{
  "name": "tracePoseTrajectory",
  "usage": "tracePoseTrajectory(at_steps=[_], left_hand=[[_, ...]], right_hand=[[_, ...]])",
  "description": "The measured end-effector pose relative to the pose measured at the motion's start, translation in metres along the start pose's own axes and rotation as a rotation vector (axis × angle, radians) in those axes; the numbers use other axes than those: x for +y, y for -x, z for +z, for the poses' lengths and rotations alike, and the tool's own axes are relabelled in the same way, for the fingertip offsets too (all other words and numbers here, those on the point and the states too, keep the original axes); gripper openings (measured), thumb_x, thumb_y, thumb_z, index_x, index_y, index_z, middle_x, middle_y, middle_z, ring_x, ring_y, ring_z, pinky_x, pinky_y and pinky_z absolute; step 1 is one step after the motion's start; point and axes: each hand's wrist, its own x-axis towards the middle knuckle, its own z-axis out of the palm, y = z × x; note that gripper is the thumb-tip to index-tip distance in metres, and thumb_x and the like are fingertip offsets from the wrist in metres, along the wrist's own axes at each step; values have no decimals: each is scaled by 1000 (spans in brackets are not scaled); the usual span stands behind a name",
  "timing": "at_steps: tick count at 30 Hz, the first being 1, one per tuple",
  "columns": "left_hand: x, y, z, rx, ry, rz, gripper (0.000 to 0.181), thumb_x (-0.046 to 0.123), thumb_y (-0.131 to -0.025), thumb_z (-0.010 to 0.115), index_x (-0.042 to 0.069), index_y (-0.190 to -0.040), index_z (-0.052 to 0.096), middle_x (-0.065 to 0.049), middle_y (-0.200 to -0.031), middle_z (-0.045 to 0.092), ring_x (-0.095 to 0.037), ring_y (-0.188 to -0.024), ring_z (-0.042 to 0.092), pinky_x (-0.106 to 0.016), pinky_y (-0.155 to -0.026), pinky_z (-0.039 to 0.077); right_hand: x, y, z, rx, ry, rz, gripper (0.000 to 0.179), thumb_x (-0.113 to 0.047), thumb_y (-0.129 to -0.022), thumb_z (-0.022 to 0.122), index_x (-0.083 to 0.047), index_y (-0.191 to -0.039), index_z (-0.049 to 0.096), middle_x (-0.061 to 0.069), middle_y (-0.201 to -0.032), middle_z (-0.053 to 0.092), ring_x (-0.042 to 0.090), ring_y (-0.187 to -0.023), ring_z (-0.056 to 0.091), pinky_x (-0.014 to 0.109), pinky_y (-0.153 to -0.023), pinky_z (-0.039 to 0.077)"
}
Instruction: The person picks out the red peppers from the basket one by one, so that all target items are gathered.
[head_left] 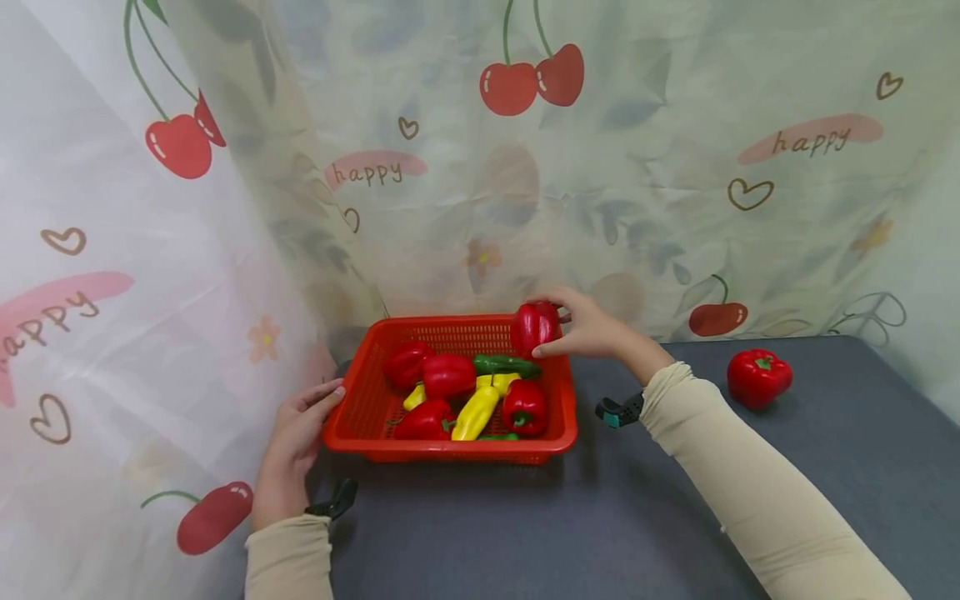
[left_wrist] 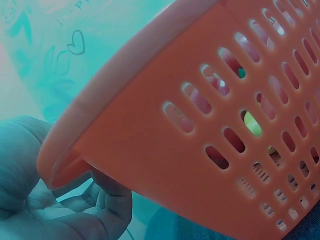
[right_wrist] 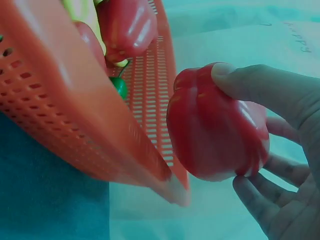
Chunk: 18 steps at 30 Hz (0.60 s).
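Right hand (head_left: 581,327) grasps red pepper (head_left: 532,328) at basket (head_left: 450,447) corner nearest it; left hand (head_left: 295,433) grips rim. Red, yellow peppers (head_left: 450,377) already inside, between hands — loading looks nearly done. Outstanding: held pepper, lone pepper (head_left: 759,380) on table (head_left: 465,533) right of right hand.

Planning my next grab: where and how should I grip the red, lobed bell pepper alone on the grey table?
Once free, the right hand should likely come from above and grip the red bell pepper round its bulging sides: its green stem faces mostly upward and its flanks look uncrowded.
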Motion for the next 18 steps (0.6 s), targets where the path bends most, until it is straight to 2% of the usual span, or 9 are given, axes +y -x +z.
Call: tracePoseTrajectory(at_steps=[5,10,18], left_hand=[[-1,0,-1,4,-11,-3,50,28,-104,70,7,-148,61,15,-99,74,-7,-92,71,-22,-85,62],[-1,-1,-2,2,-12,-5,52,30,-104,71,8,-150,60,16,-99,74,-7,-93,71,-22,-85,62],[-2,-1,-1,-5,-4,-2,54,29,-104,71,7,-151,59,16,-101,73,-7,-94,71,-22,-86,62]], right_hand=[[3,15,-6,74,-12,-4,79,-21,-82,92,-9,-150,55,13,-148,56,33,-130,56,57,-106,55],[6,29,-15,150,-27,-17,77,-19,-83,91,-6,-150,55,16,-147,57,36,-128,56,59,-104,56],[21,53,-29,187,-28,33,80,-18,-84,91,-9,-154,52,16,-151,53,36,-133,52,62,-106,55]])
